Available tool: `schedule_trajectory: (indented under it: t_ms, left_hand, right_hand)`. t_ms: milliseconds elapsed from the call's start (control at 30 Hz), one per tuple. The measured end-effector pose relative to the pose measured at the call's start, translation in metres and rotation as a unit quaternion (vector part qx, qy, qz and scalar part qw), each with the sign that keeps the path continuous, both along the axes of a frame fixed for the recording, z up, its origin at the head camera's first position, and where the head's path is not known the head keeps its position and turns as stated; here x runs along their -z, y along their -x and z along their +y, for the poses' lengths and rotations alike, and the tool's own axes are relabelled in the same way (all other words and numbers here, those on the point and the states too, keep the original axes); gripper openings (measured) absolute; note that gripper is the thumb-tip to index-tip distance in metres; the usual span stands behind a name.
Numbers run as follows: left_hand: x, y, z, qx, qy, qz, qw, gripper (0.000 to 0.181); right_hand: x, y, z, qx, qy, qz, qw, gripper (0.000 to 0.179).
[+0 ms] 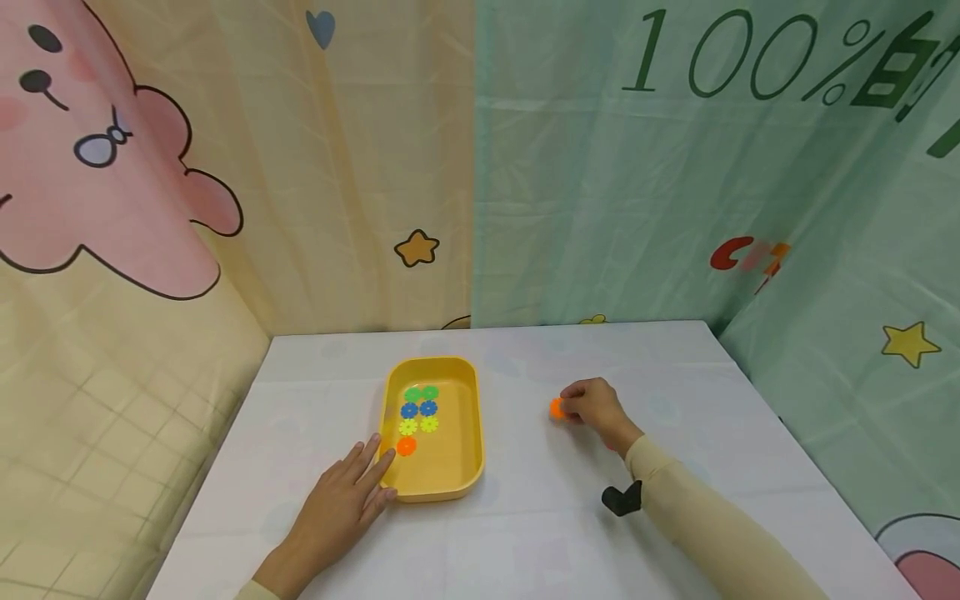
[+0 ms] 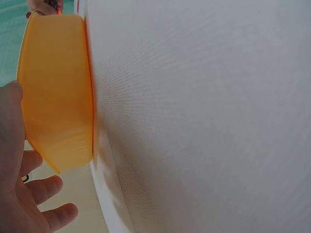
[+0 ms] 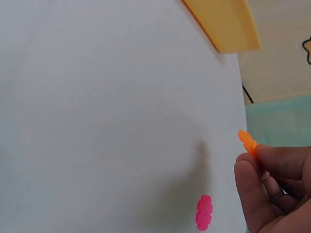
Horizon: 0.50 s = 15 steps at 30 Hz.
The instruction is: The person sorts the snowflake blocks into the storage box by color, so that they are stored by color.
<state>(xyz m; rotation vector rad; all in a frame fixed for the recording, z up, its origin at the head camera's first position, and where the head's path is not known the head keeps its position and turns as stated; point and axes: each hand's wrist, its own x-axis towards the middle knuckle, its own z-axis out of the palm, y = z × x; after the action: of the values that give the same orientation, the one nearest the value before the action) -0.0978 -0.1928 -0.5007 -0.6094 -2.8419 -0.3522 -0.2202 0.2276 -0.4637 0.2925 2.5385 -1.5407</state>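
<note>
My right hand [image 1: 596, 408] pinches an orange flower-shaped disc [image 3: 248, 142] between thumb and fingers, raised over the table to the right of the tray. On the tabletop below it lies a pink flower-shaped disc [image 3: 204, 212], mostly hidden by the wrist in the head view. My left hand [image 1: 341, 496] rests with fingers spread and fairly straight against the left rim of the yellow tray [image 1: 457, 467]. Inside the tray are pairs of green discs [image 1: 413, 394], blue discs [image 1: 408, 410] and yellow discs [image 1: 407, 427], with one orange disc [image 1: 406, 446] below them on the left.
A white-covered table [image 1: 525, 533] carries the tray. Behind it and along both sides hang printed curtains [image 1: 600, 208]. A black band piece [image 1: 622, 499] sticks out from the right sleeve, close over the table.
</note>
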Motion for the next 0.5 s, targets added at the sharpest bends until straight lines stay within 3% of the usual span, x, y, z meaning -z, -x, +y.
schedule_trajectory:
  t_ms: [500]
  left_hand:
    - [0.0, 0.0, 0.0, -0.003, 0.009, -0.008, 0.9999, 0.061]
  right_hand:
    - [-0.039, 0.021, -0.03, -0.013, 0.103, 0.02, 0.9944, 0.025]
